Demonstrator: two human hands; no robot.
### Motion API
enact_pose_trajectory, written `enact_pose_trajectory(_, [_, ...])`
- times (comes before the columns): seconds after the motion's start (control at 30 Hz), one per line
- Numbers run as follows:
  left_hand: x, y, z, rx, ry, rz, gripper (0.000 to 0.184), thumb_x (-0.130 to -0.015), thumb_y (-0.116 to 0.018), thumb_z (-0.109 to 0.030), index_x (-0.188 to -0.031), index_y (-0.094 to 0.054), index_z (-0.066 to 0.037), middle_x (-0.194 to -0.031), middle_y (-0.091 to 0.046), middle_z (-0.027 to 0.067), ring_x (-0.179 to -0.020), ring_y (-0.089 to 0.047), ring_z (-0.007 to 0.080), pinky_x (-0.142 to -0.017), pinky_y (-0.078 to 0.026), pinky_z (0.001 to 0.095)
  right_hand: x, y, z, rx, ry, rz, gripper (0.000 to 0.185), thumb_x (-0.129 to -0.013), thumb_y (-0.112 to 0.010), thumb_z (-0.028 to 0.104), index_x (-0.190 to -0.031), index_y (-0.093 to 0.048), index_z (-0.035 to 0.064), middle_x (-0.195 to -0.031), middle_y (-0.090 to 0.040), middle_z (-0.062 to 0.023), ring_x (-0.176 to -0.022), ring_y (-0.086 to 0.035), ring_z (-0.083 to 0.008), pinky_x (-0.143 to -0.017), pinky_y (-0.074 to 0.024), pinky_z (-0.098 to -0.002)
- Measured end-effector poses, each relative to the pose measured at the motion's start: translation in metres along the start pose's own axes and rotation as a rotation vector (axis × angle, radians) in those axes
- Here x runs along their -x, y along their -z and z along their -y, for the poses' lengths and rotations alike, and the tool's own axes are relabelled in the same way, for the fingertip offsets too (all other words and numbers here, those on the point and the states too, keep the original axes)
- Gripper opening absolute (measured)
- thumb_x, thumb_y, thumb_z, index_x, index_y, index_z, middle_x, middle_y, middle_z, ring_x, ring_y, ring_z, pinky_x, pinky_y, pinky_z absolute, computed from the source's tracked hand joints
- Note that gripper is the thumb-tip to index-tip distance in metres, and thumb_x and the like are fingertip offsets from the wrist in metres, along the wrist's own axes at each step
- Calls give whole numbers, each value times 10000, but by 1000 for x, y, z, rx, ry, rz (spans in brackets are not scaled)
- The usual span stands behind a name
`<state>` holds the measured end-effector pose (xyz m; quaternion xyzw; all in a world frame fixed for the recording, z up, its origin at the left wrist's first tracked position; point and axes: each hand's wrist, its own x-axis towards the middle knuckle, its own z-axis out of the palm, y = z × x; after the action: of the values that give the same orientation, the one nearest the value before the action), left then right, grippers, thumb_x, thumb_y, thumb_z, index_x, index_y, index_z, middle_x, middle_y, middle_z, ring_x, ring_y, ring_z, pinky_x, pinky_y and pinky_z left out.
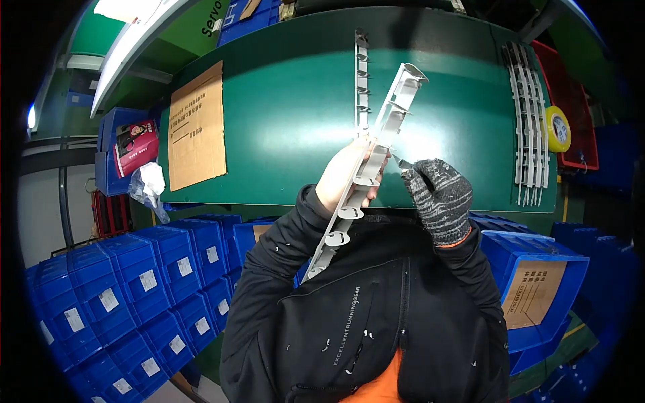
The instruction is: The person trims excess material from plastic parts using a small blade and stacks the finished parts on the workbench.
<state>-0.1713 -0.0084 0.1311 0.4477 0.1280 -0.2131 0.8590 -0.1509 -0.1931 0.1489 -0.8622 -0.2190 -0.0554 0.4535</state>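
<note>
My bare left hand (pixel 338 176) is wrapped around a long pale grey plastic strip (pixel 366 181) with curved clips along its length. The strip is tilted, its far end up over the table and its near end by my left forearm. My right hand (pixel 440 198), in a grey striped knit glove, is closed on a small pointed blade (pixel 401 162); its handle is hidden in the glove. The blade's tip is close to the strip's edge, and I cannot tell whether they touch. Behind the held strip, a similar strip (pixel 362 80) lies on the table.
The green table (pixel 289 87) bears a cardboard sheet (pixel 196 127) at left and several stacked strips (pixel 529 124) at right. Beside those are a yellow tape roll (pixel 557 129) and a red bin (pixel 571 101). Blue crates (pixel 141 269) stand at left, another blue crate (pixel 537 248) at right.
</note>
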Motion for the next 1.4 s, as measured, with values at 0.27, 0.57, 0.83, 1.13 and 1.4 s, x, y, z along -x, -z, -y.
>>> enact_pose_trajectory(0.27, [0, -2, -3, -60, 20, -7, 413, -877, -411, -336, -1011, -446, 53, -657, -492, 109, -447, -498, 158, -338, -434, 234, 2, -6, 4, 9, 41, 39, 149, -743, -631, 184, -712, -598, 41, -657, -562, -122, -577, -557, -274, -535, -439, -352])
enact_pose_trajectory(0.57, [-1, 1, -1, -24, 53, -19, 408, -877, -410, -325, -1027, -446, 53, -752, -471, 102, -472, -505, 158, -338, -432, 234, 2, -3, 3, -16, 9, -3, 144, -744, -626, 178, -729, -601, 37, -660, -564, -129, -588, -560, -285, -549, -446, -356])
enact_pose_trajectory(0.83, [0, 3, 0, -33, 33, 14, 417, -878, -410, -340, -1009, -448, 54, -723, -475, 97, -466, -498, 154, -339, -429, 235, 3, -5, -2, -1, -25, 33, 142, -744, -624, 174, -740, -603, 35, -671, -568, -130, -593, -560, -288, -544, -443, -360])
enact_pose_trajectory(1.13, [0, 6, -2, -64, 27, 37, 428, -870, -424, -355, -1013, -446, 48, -737, -485, 85, -475, -501, 145, -343, -427, 231, 4, -7, 4, -30, -10, 56, 144, -754, -614, 175, -743, -598, 32, -658, -561, -129, -585, -555, -290, -529, -435, -359])
enact_pose_trajectory(1.4, [0, 7, 0, -46, 30, 10, 443, -856, -441, -382, -1015, -458, 31, -739, -498, 70, -477, -502, 130, -346, -414, 219, 6, -9, -1, -3, -17, 3, 148, -755, -617, 170, -742, -603, 23, -662, -565, -139, -589, -558, -295, -539, -437, -362])
